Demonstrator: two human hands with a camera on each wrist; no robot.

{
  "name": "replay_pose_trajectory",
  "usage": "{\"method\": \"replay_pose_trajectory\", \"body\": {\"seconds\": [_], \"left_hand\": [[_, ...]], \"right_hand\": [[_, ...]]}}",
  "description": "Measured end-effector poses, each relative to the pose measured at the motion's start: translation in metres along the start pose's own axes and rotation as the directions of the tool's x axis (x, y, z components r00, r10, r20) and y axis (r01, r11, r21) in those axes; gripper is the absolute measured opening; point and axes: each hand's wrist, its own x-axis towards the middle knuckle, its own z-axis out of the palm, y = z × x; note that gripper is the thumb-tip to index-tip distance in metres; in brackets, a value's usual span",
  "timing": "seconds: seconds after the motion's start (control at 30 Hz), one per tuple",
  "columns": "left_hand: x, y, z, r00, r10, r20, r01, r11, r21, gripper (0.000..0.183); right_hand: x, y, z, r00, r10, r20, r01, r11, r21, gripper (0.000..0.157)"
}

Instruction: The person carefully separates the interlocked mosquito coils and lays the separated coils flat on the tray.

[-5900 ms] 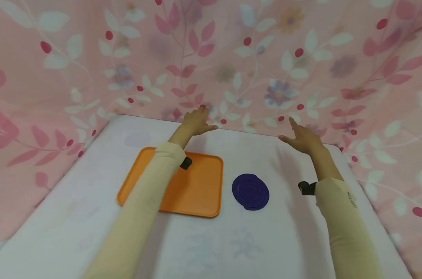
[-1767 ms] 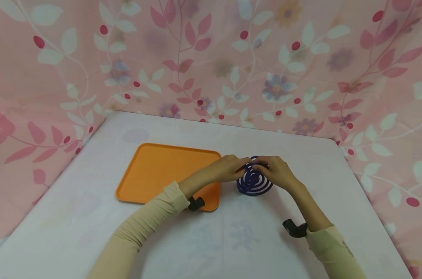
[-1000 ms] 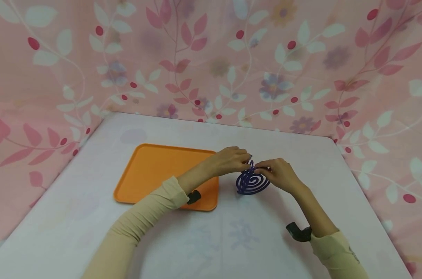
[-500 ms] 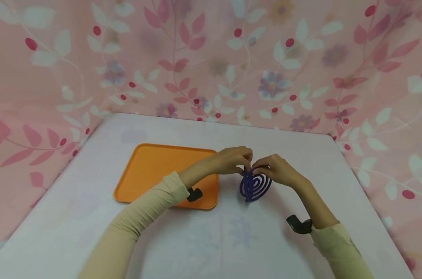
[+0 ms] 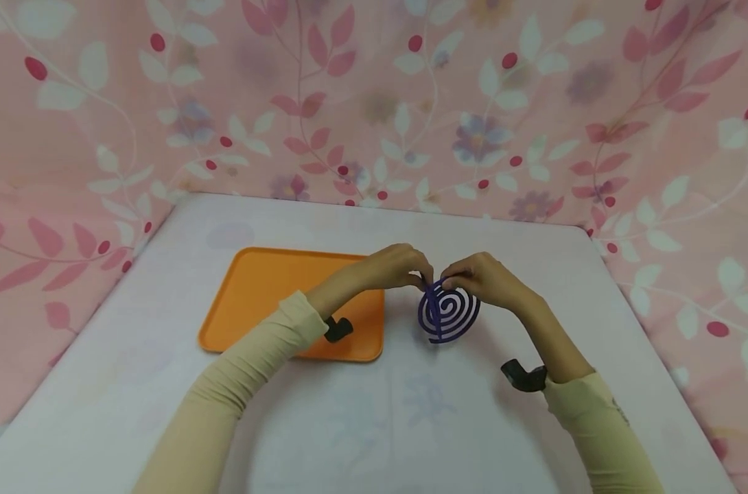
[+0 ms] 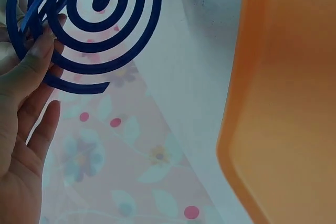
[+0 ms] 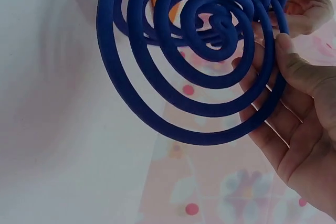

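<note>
A dark blue double mosquito coil (image 5: 436, 315) is held up above the white table, its two spirals standing at an angle to each other and meeting near the hands. My left hand (image 5: 394, 267) pinches the upper edge of one spiral; in the left wrist view that coil (image 6: 100, 68) hangs between thumb and fingers, a free end curving below. The other spiral is in the grip of my right hand (image 5: 488, 280). In the right wrist view, the thumb presses on the outer rings of the coil (image 7: 205, 138), fingers behind. How far the spirals still interlock cannot be told.
An orange tray (image 5: 275, 281) lies on the white tabletop (image 5: 386, 425) to the left, partly under my left forearm. Black wrist mounts (image 5: 525, 376) stick out from both sleeves. A pink floral curtain (image 5: 374, 89) surrounds the table's back and sides.
Both hands came down from the back of the table and took up the flat coil. Its two spirals have since swung apart, one turned edge-on. The tray stays put.
</note>
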Motion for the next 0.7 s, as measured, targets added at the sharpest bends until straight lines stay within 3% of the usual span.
{"method": "replay_pose_trajectory", "body": {"seconds": [0.27,0.7], "left_hand": [[-0.001,-0.004,-0.007,0.999,0.037,0.030,-0.031,0.985,-0.168,0.004],[0.000,-0.007,-0.016,0.993,-0.033,0.112,0.070,0.936,-0.346,0.006]], "right_hand": [[0.002,-0.002,-0.009,0.998,0.057,0.041,-0.059,0.996,0.068,0.012],[0.005,0.001,-0.016,0.989,0.133,0.060,-0.140,0.980,0.140,0.014]]}}
